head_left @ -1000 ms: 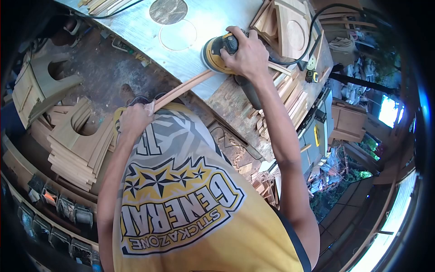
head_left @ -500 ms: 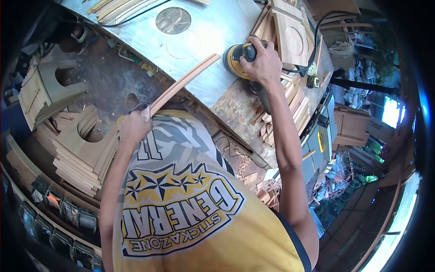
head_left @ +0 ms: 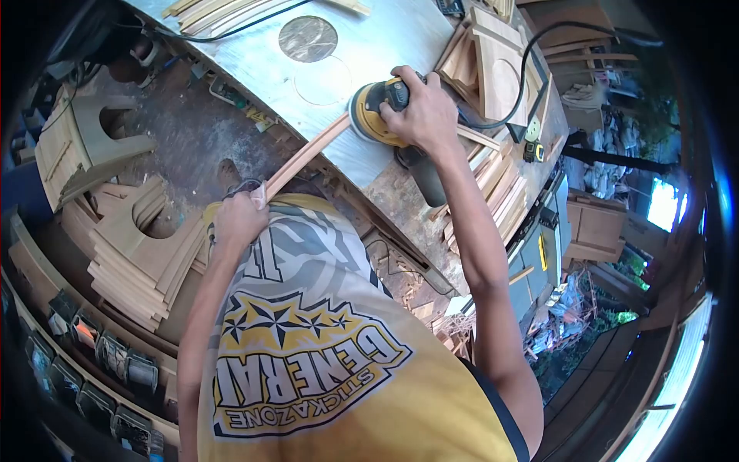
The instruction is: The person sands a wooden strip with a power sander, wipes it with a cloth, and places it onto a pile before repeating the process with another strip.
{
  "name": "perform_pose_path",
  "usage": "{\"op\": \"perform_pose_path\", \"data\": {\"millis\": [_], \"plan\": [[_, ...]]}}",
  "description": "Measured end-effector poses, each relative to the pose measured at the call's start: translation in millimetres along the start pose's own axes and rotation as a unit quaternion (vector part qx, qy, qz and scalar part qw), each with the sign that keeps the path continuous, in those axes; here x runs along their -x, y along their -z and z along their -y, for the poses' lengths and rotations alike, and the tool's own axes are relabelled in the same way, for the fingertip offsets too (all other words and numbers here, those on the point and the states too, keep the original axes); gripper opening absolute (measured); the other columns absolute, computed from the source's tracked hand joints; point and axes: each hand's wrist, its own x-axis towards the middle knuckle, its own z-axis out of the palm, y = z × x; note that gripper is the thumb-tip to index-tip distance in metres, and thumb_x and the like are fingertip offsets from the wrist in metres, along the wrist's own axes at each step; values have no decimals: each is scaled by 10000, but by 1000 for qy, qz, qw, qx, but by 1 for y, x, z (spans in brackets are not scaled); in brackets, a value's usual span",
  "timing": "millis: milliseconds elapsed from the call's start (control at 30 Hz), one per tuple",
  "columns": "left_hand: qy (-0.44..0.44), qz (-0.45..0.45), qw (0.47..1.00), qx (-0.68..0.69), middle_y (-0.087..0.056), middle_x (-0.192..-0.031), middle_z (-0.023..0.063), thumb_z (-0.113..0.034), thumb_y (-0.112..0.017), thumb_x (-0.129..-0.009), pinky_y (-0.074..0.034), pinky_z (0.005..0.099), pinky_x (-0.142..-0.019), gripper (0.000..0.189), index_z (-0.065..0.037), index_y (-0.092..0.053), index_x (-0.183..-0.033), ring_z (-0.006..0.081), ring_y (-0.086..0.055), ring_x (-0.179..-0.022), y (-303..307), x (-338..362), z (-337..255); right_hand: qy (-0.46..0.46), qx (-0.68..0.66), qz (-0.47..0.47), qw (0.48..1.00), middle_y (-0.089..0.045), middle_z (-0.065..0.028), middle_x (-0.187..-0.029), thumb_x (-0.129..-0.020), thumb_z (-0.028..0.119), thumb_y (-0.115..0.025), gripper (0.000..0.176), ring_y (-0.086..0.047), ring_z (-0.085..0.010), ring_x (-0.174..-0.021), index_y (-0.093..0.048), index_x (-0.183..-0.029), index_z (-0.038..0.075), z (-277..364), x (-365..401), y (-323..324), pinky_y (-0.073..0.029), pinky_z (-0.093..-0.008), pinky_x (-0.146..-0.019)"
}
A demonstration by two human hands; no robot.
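My right hand [head_left: 422,112] is wrapped round a yellow and black orbital sander [head_left: 377,112] above the pale metal-topped table. A dark dust canister [head_left: 423,175] hangs off the sander's near side. My left hand [head_left: 239,219] is closed round the near end of a narrow, slightly curved wooden strip [head_left: 304,158]. The strip slants up over the table edge, and its far end meets the sander's pad; whether it passes underneath is hidden. A pale wrapping shows at the left fingers.
On the pale tabletop [head_left: 254,85] are a round hole and wooden strips [head_left: 223,15]. Wooden panels [head_left: 500,69], a power cord [head_left: 531,58], a tape measure [head_left: 533,151] and stacked sticks [head_left: 500,189] lie to the right. Cut boards [head_left: 146,254] are piled at left.
The sander in my right hand has moved left and down onto the strip's far end, closing the gap between them. My left hand still grips the strip.
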Motion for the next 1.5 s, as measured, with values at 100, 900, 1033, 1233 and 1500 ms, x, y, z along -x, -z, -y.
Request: {"op": "perform_pose_path", "data": {"millis": [100, 900, 1033, 1233, 1500], "plan": [[3, -31, 999, 10, -727, -948, 315, -343, -749, -832, -566, 537, -873, 402, 11, -769, -1022, 476, -717, -945, -10, -2, 5, 6, 12, -9, 1000, -612, -213, -1079, -801, 418, -779, 577, -700, -432, -976, -632, -1337, 262, -6, -7, -5, -570, -510, -864], [9, 33, 998, 54, -727, -1070, 324, -368, -683, -890, -547, 522, -958, 432, 25, -766, -1048, 466, -706, -1061, -5, -17, -25, 38, 81, 86, 992, -598, -234, -1126, -866, 352, -779, 549, -705, -339, -900, -611, -1378, 242, 53, 2, 14, -614, -440, -747], [7, 46, 997, 64, -735, -1081, 304, -380, -706, -881, -545, 524, -959, 435, 4, -770, -1076, 460, -708, -1063, 5, -21, -31, 111, 36, 76, 990, -574, -236, -1103, -835, 289, -793, 507, -676, -402, -925, -622, -1308, 232, 76, 37, 4, -599, -491, -714], [-23, 51, 997, 59, -744, -1097, 281, -427, -825, -825, -557, 510, -946, 498, -18, -767, -1102, 433, -713, -1086, 10, -27, -39, 173, 24, 65, 983, -533, -228, -1047, -789, 252, -802, 490, -640, -431, -869, -599, -1234, 234, 91, 61, -3, -578, -516, -672], [-62, 31, 997, 24, -737, -1101, 291, -241, -825, -795, -566, 514, -941, 404, -1, -733, -1106, 448, -710, -1083, 7, -37, -42, 215, 33, 64, 974, -531, -228, -1062, -759, 233, -817, 518, -640, -426, -874, -604, -1231, 245, 96, 64, -3, -581, -501, -651]]}}
